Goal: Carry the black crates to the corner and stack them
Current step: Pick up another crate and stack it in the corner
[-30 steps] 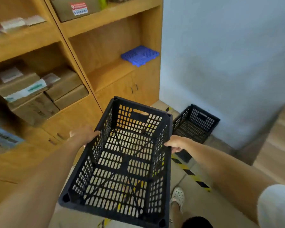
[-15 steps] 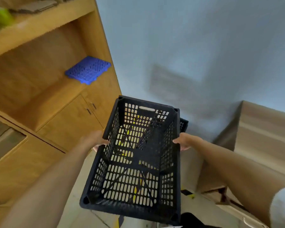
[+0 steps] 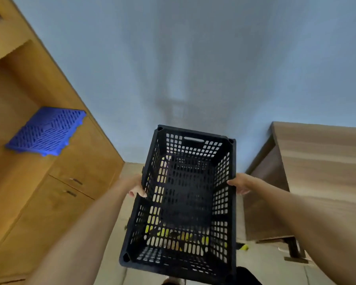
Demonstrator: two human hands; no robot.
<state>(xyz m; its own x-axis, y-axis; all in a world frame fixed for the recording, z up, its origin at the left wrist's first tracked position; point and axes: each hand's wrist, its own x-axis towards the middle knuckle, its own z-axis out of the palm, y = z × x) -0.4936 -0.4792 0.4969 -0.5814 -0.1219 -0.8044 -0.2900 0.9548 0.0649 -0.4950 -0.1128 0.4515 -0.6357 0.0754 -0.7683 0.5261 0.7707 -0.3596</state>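
I get one head-worn wide view, looking forward and down, close over the black crate [image 3: 185, 202], facing the blue-grey wall [image 3: 193, 58] between cabinet [image 3: 56, 182] and desk [image 3: 321, 161].

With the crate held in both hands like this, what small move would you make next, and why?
Probably lower the crate straight down, slowly. The left hand and right hand grip its long sides, and it hangs between the cabinet and the desk, close to the wall. Dark mesh seems to show through its floor, perhaps another crate, so aligning first seems wise.
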